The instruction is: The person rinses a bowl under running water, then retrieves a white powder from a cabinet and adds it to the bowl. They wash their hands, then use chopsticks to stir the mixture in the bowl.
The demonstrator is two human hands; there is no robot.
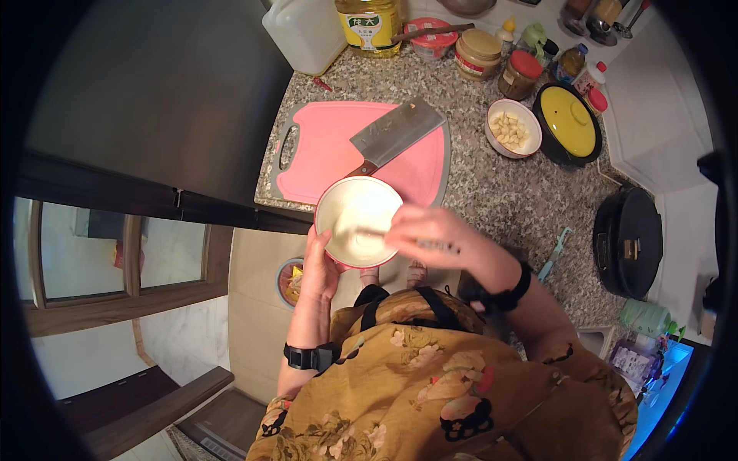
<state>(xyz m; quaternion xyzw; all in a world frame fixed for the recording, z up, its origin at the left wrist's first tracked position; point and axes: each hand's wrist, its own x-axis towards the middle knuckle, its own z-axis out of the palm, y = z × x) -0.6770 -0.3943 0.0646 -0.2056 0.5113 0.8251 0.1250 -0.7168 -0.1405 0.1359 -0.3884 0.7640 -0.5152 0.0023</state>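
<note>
My left hand [320, 262] grips the rim and side of a white bowl with a red rim [321, 199], held up in front of my body near the counter's edge. Inside the bowl lies something pale; glare and blur hide its details. Over the bowl's right side, my right hand [429, 236] is closed on a thin utensil [369, 232], blurred, whose far end reaches into the bowl. Beyond the bowl, a cleaver [398, 129] lies on a pink cutting board [323, 138], its wooden handle partly hidden by the bowl.
A bowl of peeled garlic cloves [508, 131] stands right of the board, beside a black pot with a yellow lid [568, 121]. Jars and an oil bottle [369, 26] line the back. A light-blue peeler [554, 253] and black appliance [628, 242] are at right. A bin [282, 276] stands on the floor.
</note>
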